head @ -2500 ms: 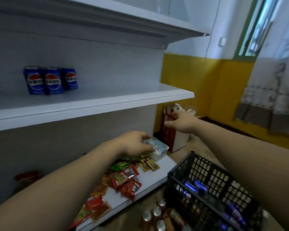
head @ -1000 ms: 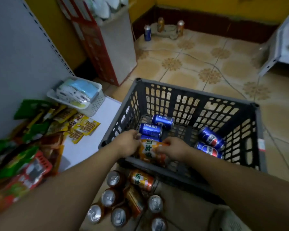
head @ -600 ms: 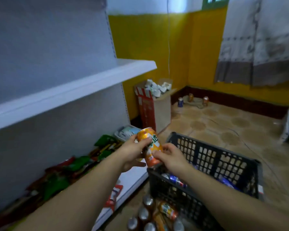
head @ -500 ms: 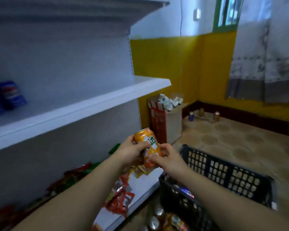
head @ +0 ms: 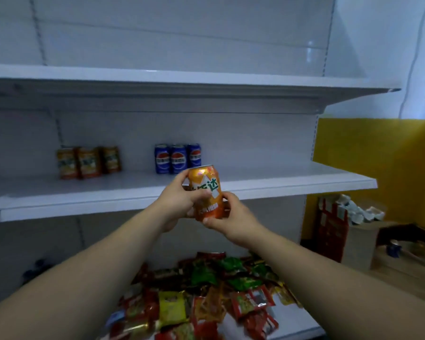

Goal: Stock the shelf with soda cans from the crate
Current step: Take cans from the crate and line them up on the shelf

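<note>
Orange soda can [head: 205, 192], upright, clasped between left hand [head: 179, 200] and right hand [head: 231, 219], label outward, level with middle shelf [head: 292, 185]; blue cans [head: 177, 158] just behind, likely for placing alongside.

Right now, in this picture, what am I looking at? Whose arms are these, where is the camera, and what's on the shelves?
No robot here: the camera sits on a person's head, looking forward and down, so the bare arms are that person's own. The left hand and right hand together grip a nearly upright orange can before the middle shelf. On that shelf stand three blue cans and, further left, three orange-brown cans. On the lowest shelf lie heaped snack packets.
</note>
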`<state>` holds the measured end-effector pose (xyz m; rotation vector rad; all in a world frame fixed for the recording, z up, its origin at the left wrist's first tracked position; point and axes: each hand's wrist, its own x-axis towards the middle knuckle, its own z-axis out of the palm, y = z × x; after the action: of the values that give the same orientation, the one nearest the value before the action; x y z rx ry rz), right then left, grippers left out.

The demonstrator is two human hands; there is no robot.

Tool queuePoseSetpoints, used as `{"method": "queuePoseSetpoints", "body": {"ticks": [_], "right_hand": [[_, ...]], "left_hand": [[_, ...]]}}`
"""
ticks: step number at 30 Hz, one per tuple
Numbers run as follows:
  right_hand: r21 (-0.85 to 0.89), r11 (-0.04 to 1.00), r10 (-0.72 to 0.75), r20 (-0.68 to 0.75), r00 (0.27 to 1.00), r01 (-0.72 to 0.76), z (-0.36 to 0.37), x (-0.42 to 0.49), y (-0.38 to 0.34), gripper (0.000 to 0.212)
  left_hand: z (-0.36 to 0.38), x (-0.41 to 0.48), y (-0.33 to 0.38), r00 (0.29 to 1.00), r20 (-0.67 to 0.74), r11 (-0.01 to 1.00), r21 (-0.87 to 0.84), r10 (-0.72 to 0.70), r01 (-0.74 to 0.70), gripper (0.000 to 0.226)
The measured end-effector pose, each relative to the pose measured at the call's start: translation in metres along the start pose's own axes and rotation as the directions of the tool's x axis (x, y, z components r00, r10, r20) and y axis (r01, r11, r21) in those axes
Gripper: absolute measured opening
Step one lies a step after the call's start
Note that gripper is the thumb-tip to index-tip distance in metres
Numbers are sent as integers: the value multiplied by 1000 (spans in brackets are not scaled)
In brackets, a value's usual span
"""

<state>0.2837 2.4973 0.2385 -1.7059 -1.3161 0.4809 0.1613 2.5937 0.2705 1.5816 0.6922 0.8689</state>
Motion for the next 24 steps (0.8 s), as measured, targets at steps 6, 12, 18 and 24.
{"method": "queuePoseSetpoints", "body": {"ticks": [6,12,18,24], "right_hand": [[-219,972,-51,166,985,87,48,51,-31,79],[-462,857,-124,244,962,227,77,128,-37,68],[-666,689,-42,355,934,284,116,205,-24,73],[-715,577,-54,450,891,395,144,242,-22,81]], "left_hand": [[-97,13,-5,971,-230,988,155,63,-28,81],[-186,59,-17,915,-390,969,248,101,-1,82],[-228,120,-49,903,-414,974,227,115,-20,83],[-255,180,-74,882,-439,939,343,171,-12,82]]}}
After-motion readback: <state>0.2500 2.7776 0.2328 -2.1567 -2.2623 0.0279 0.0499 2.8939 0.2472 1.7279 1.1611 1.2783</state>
